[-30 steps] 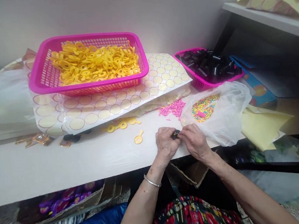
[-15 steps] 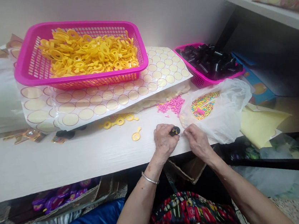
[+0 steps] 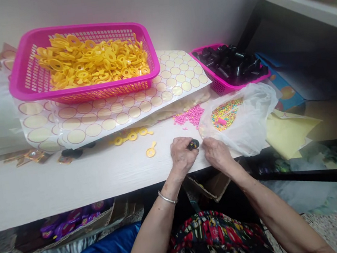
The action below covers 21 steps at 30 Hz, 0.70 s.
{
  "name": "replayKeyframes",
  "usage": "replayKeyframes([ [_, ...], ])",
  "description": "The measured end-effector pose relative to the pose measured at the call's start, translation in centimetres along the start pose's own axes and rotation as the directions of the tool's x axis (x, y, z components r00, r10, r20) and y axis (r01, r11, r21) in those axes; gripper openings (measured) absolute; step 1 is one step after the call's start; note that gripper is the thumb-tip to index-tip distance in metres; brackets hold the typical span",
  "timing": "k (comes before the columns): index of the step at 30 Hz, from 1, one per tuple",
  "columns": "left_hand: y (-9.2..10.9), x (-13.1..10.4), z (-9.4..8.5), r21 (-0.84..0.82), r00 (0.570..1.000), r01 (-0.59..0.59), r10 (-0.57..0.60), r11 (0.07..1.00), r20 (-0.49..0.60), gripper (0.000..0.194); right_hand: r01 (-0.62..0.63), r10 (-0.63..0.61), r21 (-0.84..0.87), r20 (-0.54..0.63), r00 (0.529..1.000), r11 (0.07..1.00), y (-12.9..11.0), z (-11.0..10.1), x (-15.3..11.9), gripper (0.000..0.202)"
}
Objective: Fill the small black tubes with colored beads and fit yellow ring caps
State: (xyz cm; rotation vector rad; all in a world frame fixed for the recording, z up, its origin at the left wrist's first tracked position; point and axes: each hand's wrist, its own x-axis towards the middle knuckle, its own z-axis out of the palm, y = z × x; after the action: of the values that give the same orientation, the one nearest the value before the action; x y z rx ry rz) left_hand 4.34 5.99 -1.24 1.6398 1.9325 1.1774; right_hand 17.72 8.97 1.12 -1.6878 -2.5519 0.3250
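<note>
While the left hand (image 3: 183,155) pinches a small black cap (image 3: 193,144) between thumb and fingertips at the near edge of the white surface (image 3: 71,182), the right hand (image 3: 217,153) rests just beside it, fingers curled together, their tips near the cap but apart from it. A second ago both hands were closed together around the cap; half a second ago the right hand had already let go, and it now sits in much the same place, just to the right. The cap shows small coloured specks on its face, as it did half a second ago. A clear plastic bag (image 3: 247,121) of multicoloured beads (image 3: 226,111) lies just beyond the right hand, with a loose heap of pink beads (image 3: 190,116) to its left. A single yellow ring piece (image 3: 151,151) lies on the surface left of the left hand. Farther back stand a pink basket (image 3: 23,78) of yellow pieces on a sheet of round stickers (image 3: 109,117), and a smaller pink basket (image 3: 222,90) of black tubes. These lie as before; only the view has shifted slightly.
</note>
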Motion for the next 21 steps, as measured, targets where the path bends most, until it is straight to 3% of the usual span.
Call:
replayKeyframes([
  [6,0.0,-0.1,0.0,-0.003,1.000,0.009,-0.009,1.000,-0.012,0.025,-0.024,0.038,0.187,-0.074,0.997,0.982,0.6,0.1,-0.2,0.021],
  [10,0.1,-0.1,0.0,-0.004,1.000,0.002,-0.002,1.000,-0.011,0.025,0.062,-0.030,0.254,-0.130,0.991,0.965,0.9,0.1,-0.5,0.023],
  [16,0.1,0.0,0.0,-0.003,1.000,-0.001,0.001,1.000,-0.007,0.024,0.132,-0.102,0.139,-0.204,0.974,0.981,0.9,1.4,-0.9,0.020],
  [21,0.1,0.0,0.0,0.016,1.000,-0.011,0.011,1.000,-0.002,0.020,0.276,-0.151,0.345,-0.348,0.925,0.897,0.8,1.1,-0.6,0.015],
])
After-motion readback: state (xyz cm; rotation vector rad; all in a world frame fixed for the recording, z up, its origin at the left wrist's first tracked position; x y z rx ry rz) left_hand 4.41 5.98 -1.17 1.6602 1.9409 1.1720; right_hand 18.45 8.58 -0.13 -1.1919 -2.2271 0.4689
